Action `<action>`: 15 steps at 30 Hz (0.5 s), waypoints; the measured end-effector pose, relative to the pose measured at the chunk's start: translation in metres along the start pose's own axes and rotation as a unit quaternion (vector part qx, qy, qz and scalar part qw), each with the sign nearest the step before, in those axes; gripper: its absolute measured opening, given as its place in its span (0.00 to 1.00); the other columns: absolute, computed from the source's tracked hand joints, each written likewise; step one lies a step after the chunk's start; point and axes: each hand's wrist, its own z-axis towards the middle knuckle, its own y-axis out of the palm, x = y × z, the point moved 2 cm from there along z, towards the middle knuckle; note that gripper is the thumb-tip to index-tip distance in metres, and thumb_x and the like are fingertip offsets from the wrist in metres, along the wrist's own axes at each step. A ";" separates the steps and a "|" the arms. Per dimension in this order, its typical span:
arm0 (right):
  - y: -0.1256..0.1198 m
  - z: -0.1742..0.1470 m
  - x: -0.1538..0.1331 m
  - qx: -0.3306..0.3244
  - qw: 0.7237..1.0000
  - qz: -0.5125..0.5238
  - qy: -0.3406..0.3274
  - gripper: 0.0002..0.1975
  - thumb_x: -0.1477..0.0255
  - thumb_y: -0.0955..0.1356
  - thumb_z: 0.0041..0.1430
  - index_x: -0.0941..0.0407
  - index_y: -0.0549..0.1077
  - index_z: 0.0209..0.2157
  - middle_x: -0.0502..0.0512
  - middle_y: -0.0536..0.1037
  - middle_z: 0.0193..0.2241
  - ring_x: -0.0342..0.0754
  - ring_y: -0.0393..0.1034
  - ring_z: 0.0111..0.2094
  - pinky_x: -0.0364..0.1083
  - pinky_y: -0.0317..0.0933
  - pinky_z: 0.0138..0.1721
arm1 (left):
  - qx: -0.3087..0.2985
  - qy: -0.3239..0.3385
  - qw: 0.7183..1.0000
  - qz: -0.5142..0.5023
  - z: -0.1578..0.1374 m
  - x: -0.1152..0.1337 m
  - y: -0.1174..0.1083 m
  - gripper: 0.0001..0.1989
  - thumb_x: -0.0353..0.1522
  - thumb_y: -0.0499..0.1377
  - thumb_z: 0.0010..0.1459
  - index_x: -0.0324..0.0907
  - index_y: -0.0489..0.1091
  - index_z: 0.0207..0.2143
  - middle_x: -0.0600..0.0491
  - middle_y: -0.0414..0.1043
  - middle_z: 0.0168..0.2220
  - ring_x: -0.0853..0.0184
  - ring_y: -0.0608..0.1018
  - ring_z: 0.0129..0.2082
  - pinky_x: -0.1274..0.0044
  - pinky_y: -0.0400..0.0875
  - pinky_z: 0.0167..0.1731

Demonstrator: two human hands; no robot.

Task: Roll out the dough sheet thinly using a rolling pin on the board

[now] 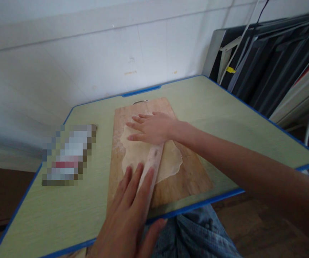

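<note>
A thin, uneven sheet of pale dough (pixel 135 154) lies on a wooden cutting board (pixel 192 182) dusted with flour. Across the dough runs a light wooden rolling pin (pixel 154 157), angled from near me to the far side. My left hand (pixel 130 208) rests over its near end, fingers stretched out and thumb apart. Over the far end lies my right hand (pixel 154 129), palm down with its fingers spread flat above the dough. That hand covers the pin's far end, and the left hand hides part of the near end.
The board stands on a green table (pixel 90 208) with a blue edge. To the left lies a pixelated, flat object (pixel 71 154). A white wall (pixel 103 64) rises behind the table, and dark flat panels (pixel 262 61) lean at the right with cables hanging before them.
</note>
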 end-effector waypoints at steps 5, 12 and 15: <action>0.003 -0.024 0.009 0.028 1.000 0.005 0.008 0.29 0.57 0.54 0.67 0.54 0.53 0.65 0.59 0.53 0.66 0.58 0.47 0.66 0.66 0.46 0.61 | 0.007 0.000 1.000 0.006 0.002 0.009 0.009 0.38 0.37 0.52 0.61 0.44 0.38 0.68 0.43 0.50 0.67 0.48 0.60 0.63 0.60 0.71 0.51; 0.011 -0.059 0.022 0.103 0.993 0.022 -0.045 0.28 0.60 0.54 0.69 0.62 0.58 0.63 0.65 0.54 0.66 0.56 0.41 0.67 0.59 0.43 0.64 | 0.062 0.049 0.997 0.008 0.005 0.028 0.024 0.33 0.41 0.56 0.61 0.49 0.50 0.66 0.47 0.51 0.67 0.48 0.64 0.61 0.66 0.75 0.48; 0.007 -0.043 0.014 0.071 0.997 0.018 -0.011 0.28 0.59 0.54 0.68 0.57 0.58 0.64 0.62 0.55 0.66 0.58 0.45 0.66 0.65 0.45 0.62 | 0.067 0.022 0.997 -0.010 0.005 0.021 0.022 0.31 0.38 0.55 0.61 0.52 0.50 0.66 0.48 0.52 0.66 0.49 0.64 0.61 0.64 0.74 0.48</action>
